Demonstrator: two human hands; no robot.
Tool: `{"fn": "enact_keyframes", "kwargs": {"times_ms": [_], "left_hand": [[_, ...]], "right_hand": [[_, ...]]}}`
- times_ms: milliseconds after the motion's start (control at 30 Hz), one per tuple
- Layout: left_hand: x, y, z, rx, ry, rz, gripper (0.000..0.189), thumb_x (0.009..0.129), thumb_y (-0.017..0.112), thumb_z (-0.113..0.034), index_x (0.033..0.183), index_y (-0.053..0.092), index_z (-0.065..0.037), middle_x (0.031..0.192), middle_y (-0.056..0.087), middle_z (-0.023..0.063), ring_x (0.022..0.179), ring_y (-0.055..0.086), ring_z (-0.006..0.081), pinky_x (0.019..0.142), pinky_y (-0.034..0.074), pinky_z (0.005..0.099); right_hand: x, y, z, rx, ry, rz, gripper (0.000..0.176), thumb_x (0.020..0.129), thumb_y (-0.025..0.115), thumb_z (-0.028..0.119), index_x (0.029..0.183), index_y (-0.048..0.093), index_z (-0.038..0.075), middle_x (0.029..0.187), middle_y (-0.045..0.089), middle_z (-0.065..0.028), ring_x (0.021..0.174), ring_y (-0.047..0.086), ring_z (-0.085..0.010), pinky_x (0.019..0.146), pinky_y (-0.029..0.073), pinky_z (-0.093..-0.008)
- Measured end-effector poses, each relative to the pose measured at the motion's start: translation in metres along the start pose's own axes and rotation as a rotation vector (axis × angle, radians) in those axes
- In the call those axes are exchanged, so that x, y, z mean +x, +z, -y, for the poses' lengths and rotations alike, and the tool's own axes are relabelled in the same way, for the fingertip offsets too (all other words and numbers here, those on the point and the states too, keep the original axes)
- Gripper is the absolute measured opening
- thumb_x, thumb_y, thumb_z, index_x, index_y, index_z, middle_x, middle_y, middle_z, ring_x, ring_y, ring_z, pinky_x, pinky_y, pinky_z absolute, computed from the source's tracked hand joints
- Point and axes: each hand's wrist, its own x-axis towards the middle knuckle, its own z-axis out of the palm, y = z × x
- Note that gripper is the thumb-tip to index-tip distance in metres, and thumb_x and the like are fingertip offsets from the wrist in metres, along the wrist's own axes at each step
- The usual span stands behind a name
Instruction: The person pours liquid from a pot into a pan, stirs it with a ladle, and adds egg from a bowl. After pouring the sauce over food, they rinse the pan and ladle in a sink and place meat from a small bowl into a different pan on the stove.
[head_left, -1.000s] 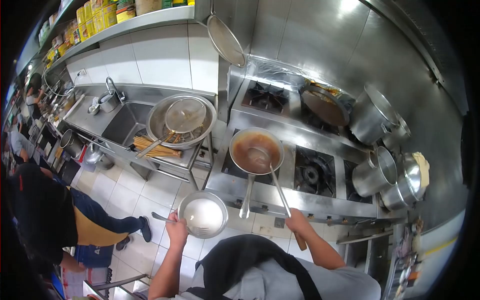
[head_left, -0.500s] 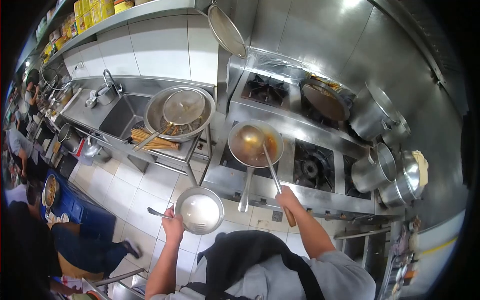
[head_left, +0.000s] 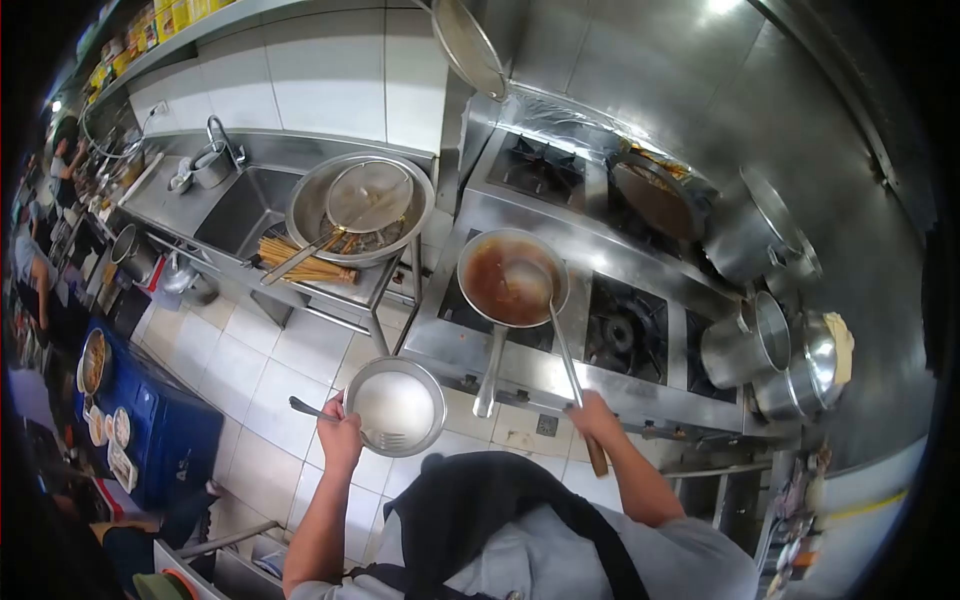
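Note:
My left hand (head_left: 341,437) is closed on the rim of a metal bowl (head_left: 440,414) and on a fork (head_left: 383,438) lying across its edge. White liquid fills part of the bowl, and the fork's tines reach into it. My right hand (head_left: 597,414) is wrapped round the long handle of a ladle (head_left: 563,350), near its wooden end. The ladle's head rests in reddish-brown sauce inside a long-handled pan (head_left: 489,373) on the stove. Sauce partly covers the ladle's head. Neither hand touches the pan.
The stove (head_left: 625,373) has bare burners beside the pan. Large pots (head_left: 737,345) stand at its right. A wide basin (head_left: 424,207) with a strainer (head_left: 370,197) sits by the sink (head_left: 245,210). Left are a blue cooler (head_left: 175,420) and people farther back.
The ladle's head has shifted to the right in the pan, and the sauce now looks more evenly reddish-brown. My left hand and the bowl have moved slightly. The person at lower left has moved lower.

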Motion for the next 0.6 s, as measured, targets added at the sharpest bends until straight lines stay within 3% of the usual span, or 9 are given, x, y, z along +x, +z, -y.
{"fn": "enact_keyframes", "kwargs": {"times_ms": [33, 133, 200, 267, 333, 400, 433, 500, 600], "left_hand": [[0.001, 0.0, 0.005, 0.023, 0.027, -0.029, 0.015, 0.07, 0.047, 0.011, 0.08, 0.051, 0.001, 0.082, 0.06, 0.0065, 0.056, 0.044, 0.0067, 0.048, 0.038, 0.0224], [-0.002, -0.002, 0.003, 0.0, -0.02, -0.02, 0.016, 0.068, 0.048, 0.011, 0.071, 0.042, -0.003, 0.088, 0.063, 0.0099, 0.059, 0.045, 0.0068, 0.055, 0.04, 0.0211], [-0.006, 0.003, -0.015, -0.008, -0.134, 0.015, 0.02, 0.068, 0.047, 0.011, 0.067, 0.036, -0.006, 0.097, 0.065, 0.0141, 0.062, 0.047, 0.0075, 0.055, 0.04, 0.021], [-0.001, 0.0, 0.007, 0.003, -0.03, 0.017, 0.022, 0.07, 0.049, 0.01, 0.067, 0.036, -0.007, 0.104, 0.064, 0.0164, 0.062, 0.048, 0.0077, 0.052, 0.039, 0.0219], [0.001, 0.001, 0.008, 0.011, 0.079, 0.002, 0.024, 0.072, 0.05, 0.01, 0.067, 0.035, -0.008, 0.11, 0.064, 0.0186, 0.062, 0.048, 0.008, 0.049, 0.038, 0.0228], [-0.011, 0.003, -0.014, -0.029, -0.031, 0.006, 0.018, 0.069, 0.049, 0.007, 0.067, 0.036, -0.006, 0.118, 0.059, 0.0269, 0.095, 0.057, 0.0195, 0.079, 0.044, 0.0276], [-0.01, -0.001, -0.013, -0.02, -0.034, 0.008, 0.018, 0.069, 0.049, 0.007, 0.067, 0.036, -0.006, 0.118, 0.059, 0.0269, 0.095, 0.057, 0.0195, 0.079, 0.044, 0.0276], [-0.01, -0.008, -0.005, 0.032, -0.15, 0.029, 0.019, 0.068, 0.049, 0.007, 0.066, 0.036, -0.006, 0.117, 0.059, 0.0263, 0.097, 0.057, 0.0201, 0.079, 0.044, 0.0276], [-0.013, -0.013, 0.002, 0.002, -0.141, -0.016, 0.019, 0.068, 0.049, 0.007, 0.066, 0.036, -0.006, 0.108, 0.061, 0.0221, 0.087, 0.056, 0.0185, 0.079, 0.044, 0.0279]], "right_hand": [[0.002, -0.012, 0.012, -0.006, -0.009, 0.007, 0.022, 0.079, 0.059, 0.014, 0.088, 0.061, -0.005, 0.065, 0.062, -0.015, 0.061, 0.064, -0.0289, 0.052, 0.05, -0.04], [0.028, -0.025, 0.035, 0.283, 0.212, 0.381, 0.019, 0.079, 0.059, 0.012, 0.087, 0.062, -0.005, 0.067, 0.063, -0.015, 0.053, 0.062, -0.0236, 0.047, 0.049, -0.0369], [0.045, -0.017, 0.04, 0.454, 0.317, 0.287, 0.018, 0.08, 0.06, 0.013, 0.087, 0.061, -0.003, 0.069, 0.063, -0.0151, 0.054, 0.062, -0.024, 0.049, 0.049, -0.0378], [0.038, -0.013, 0.028, 0.5, 0.303, 0.27, 0.022, 0.08, 0.061, 0.016, 0.089, 0.06, -0.004, 0.07, 0.063, -0.0162, 0.059, 0.064, -0.0274, 0.054, 0.051, -0.0398], [0.003, -0.013, 0.011, 0.056, 0.074, 0.088, 0.021, 0.08, 0.061, 0.016, 0.09, 0.06, -0.003, 0.071, 0.063, -0.0161, 0.057, 0.063, -0.0268, 0.052, 0.05, -0.0403], [0.008, -0.024, 0.02, 0.166, 0.115, 0.221, 0.021, 0.08, 0.06, 0.016, 0.091, 0.06, -0.002, 0.071, 0.063, -0.0161, 0.055, 0.062, -0.0267, 0.051, 0.05, -0.0402], [0.008, -0.029, 0.031, 0.292, 0.176, 0.346, 0.021, 0.081, 0.06, 0.016, 0.091, 0.06, -0.002, 0.071, 0.062, -0.0161, 0.054, 0.061, -0.0266, 0.049, 0.05, -0.0401], [0.043, -0.024, 0.049, 0.522, 0.364, 0.36, 0.02, 0.08, 0.061, 0.013, 0.092, 0.063, -0.002, 0.071, 0.061, -0.0128, 0.054, 0.059, -0.0197, 0.051, 0.05, -0.0358], [0.039, -0.019, 0.033, 0.423, 0.332, 0.268, 0.022, 0.081, 0.059, 0.014, 0.096, 0.062, -0.002, 0.071, 0.062, -0.0135, 0.056, 0.06, -0.022, 0.052, 0.05, -0.0365]]}}
